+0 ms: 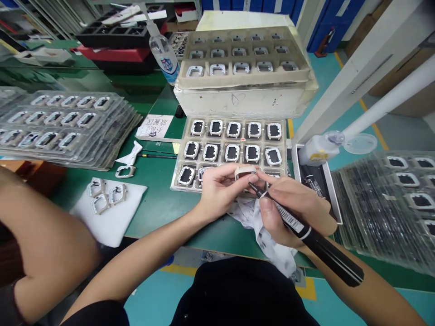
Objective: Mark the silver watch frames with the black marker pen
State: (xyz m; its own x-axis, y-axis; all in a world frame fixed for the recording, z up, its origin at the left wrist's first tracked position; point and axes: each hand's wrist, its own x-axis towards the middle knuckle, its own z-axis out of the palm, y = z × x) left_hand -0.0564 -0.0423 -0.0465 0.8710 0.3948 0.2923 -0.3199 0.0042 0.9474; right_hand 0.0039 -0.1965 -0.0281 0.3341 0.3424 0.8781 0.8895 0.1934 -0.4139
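In my left hand (220, 189) I pinch a small pale watch-case frame (245, 172), held above the near edge of a clear tray. A black marker pen (307, 231) is gripped in my right hand (295, 210), its tip at the frame's near side; whether it touches I cannot tell. Fingers of the right hand are close to the frame too. Under my hands lies the plastic tray (233, 141) with rows of white frames with dark openings. A spotted white cloth (272, 244) hangs over the table edge beneath my right hand.
Left stands a stack of filled trays (68, 124), with loose frames on a white foam sheet (118, 222). A co-worker's arm (50, 240) reaches in nearby. Behind are a white foam box (238, 102) and pump bottle (165, 54); more trays (384, 217) stand right.
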